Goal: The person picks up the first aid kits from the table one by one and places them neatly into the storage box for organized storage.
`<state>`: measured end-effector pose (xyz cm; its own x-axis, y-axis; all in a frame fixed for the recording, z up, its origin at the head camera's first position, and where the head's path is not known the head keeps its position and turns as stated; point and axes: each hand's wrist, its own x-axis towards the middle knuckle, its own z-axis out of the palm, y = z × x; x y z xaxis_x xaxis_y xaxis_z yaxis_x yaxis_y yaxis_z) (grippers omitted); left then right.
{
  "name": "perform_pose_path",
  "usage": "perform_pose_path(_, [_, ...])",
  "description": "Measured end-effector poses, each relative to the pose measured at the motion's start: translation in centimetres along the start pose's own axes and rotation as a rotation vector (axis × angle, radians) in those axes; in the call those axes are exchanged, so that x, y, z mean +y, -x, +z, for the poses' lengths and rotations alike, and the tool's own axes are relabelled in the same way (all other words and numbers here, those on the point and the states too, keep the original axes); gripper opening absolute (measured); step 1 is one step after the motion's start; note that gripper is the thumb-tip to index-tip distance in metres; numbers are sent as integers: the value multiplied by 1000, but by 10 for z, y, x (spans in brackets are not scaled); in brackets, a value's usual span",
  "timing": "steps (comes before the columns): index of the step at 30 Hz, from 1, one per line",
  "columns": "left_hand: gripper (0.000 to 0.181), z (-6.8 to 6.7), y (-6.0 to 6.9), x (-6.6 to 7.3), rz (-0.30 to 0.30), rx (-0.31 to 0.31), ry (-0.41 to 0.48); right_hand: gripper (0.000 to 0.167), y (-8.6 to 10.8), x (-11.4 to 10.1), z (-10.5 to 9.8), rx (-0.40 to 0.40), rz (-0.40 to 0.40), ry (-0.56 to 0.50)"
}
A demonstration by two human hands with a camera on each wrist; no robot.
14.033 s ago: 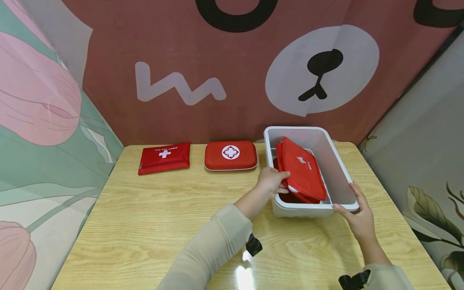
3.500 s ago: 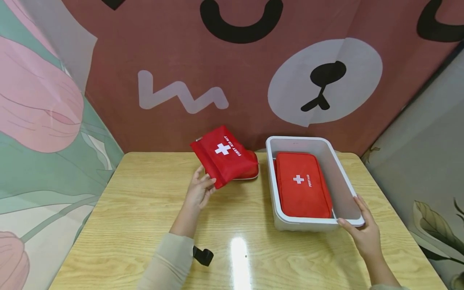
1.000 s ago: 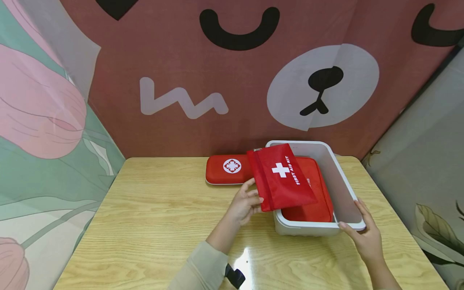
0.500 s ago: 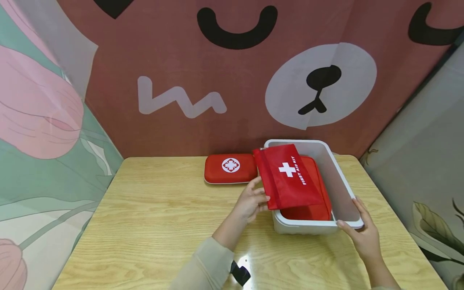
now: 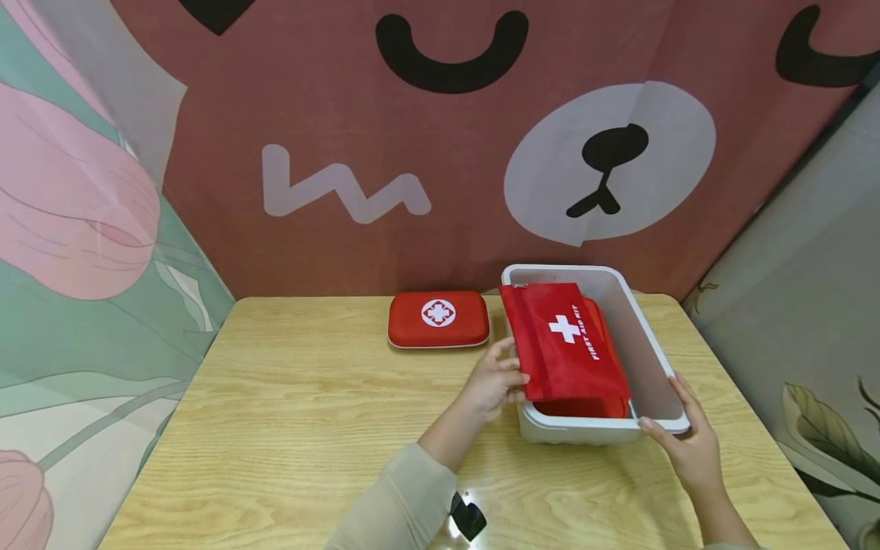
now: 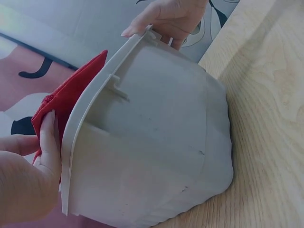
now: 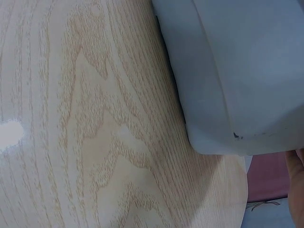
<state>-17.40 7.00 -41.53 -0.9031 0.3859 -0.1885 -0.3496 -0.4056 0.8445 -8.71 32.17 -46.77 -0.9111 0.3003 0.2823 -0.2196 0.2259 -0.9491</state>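
My left hand (image 5: pixel 493 380) pinches the left edge of a flat red pouch (image 5: pixel 550 359) marked with a white cross and "FIRST AID KIT". The pouch lies over the left part of a white bin (image 5: pixel 653 344), above another red case (image 5: pixel 601 406) inside it. In the left wrist view, the thumb of my left hand (image 6: pixel 28 175) presses on the red pouch (image 6: pixel 71 92) beside the rim of the bin (image 6: pixel 142 118). My right hand (image 5: pixel 694 447) grips the bin's near right corner. In the right wrist view only part of my right hand (image 7: pixel 297 190) shows, at the bin's side (image 7: pixel 247 85).
A red hard case (image 5: pixel 438 332) with a round white cross emblem lies on the wooden table (image 5: pixel 275 428), left of the bin near the back edge. Behind the table hangs a printed cloth (image 5: pixel 330 252).
The pouch was at the left of the table, was lifted over the hard case, and has moved right and down over the bin. The case in the bin now lies flat. My right hand remains on the rim.
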Motion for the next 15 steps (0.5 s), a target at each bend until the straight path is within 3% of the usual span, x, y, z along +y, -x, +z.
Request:
perform_pose_path(9, [66,9,-3,2,-22,5,-25,72,0,1,-1,2,1,22])
perform_pose_path(15, [64,16,-6,7,-21,6,-110,72,-1,0,-1,1,9,42])
